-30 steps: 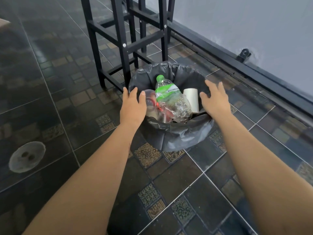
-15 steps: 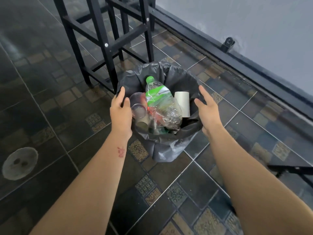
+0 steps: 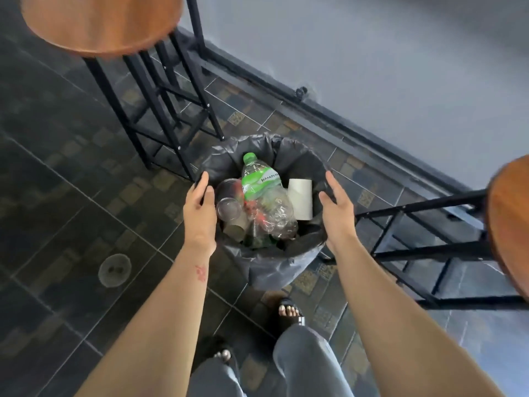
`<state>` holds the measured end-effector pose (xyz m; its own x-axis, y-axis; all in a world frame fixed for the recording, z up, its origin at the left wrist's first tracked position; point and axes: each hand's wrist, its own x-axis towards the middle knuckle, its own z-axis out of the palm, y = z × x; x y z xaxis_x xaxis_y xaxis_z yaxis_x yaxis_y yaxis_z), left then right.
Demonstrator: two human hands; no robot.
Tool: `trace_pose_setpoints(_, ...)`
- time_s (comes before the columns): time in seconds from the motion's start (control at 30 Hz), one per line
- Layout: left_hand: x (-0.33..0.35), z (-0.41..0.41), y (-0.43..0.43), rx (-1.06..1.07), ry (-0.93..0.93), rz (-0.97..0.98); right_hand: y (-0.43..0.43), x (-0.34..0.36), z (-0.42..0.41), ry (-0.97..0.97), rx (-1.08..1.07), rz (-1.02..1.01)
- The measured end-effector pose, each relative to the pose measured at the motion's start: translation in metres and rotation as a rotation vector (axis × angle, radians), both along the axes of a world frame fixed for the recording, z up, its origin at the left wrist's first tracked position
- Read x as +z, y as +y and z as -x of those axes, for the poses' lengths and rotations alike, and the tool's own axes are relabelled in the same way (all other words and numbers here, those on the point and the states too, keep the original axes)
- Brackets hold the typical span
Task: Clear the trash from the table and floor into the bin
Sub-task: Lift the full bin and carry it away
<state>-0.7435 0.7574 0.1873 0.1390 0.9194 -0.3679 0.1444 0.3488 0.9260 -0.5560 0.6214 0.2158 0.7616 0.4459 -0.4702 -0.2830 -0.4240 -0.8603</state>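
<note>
- The bin point(image 3: 266, 253), lined with a black bag, sits on the tiled floor point(image 3: 71, 224) between two stools and near the wall; it is already loaded with a green-capped plastic bottle point(image 3: 262, 190), clear cups point(image 3: 229, 207) and a white paper roll point(image 3: 300, 199).
- Left stool point(image 3: 100, 21): its round seat has come into view since a second ago, so the head has risen; the black legs stand just beside the bin's far-left rim.
- Left hand point(image 3: 200, 207): it has closed in from hovering to the bin's left rim, fingers curled over the bag edge, apparently touching it, holding no trash.
- Right hand point(image 3: 337, 207): likewise drawn in to the right rim, fingers apart and slightly curved, empty; whether it touches the bag I cannot tell.
- Right stool point(image 3: 509, 224): its frame reaches close to the bin's right side, leaving little sideways room.
- Judgement: no trash shows on the visible floor, so collecting looks nearly done; the hands seem placed to lift or shift the bin. The clearest path is straight up or toward the feet point(image 3: 289, 310).
</note>
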Motion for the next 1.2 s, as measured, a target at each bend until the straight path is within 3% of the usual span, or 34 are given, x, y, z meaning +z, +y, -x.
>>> trace_pose_setpoints(0.23, 0.144, 0.023, -0.052, -0.165, -0.016, -0.089, -0.088, 0.149, 0.056, 0.0, -0.214, -0.069)
trace_pose_setpoints(0.43, 0.214, 0.028, -0.109, -0.396, -0.04, -0.125, -0.175, 0.219, 0.103, -0.039, -0.437, -0.128)
trace_pose_setpoints(0.83, 0.244, -0.016, -0.295, -0.819, -0.045, -0.058, -0.398, 0.211, 0.141, -0.165, -0.78, -0.057)
trace_pose_setpoints(1.2, 0.238, -0.123, -0.502, -1.027, 0.0, -0.086, -0.61, 0.211, 0.06, -0.218, -0.909, -0.011)
